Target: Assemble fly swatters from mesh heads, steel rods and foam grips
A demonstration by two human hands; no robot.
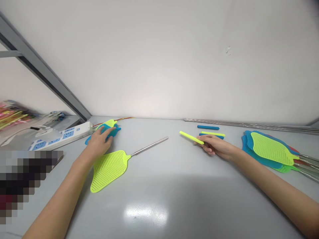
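My left hand (99, 141) has its fingers spread over a blue fly swatter head (114, 132), touching or just above it. Beneath that blue piece lies a yellow-green swatter head (109, 123), partly covered. In my right hand (211, 144), a yellow-green handle sleeve (189, 135) is pinched near one end and points up to the left. Between the hands rests a yellow-green fly swatter (111, 169) with a metal telescopic rod (152, 145), its bare end toward the right. Behind my right hand lie blue sleeves (208, 127) and another yellow-green sleeve (213, 134).
Several swatters (271, 149) in blue, green, yellow-green and red are piled at the right. Thin metal rods (244, 124) run along the wall. A white power strip (72, 132) with a plugged-in adapter sits at the left, near a grey metal frame (50, 73). Bagged colourful items (15, 114) lie beyond.
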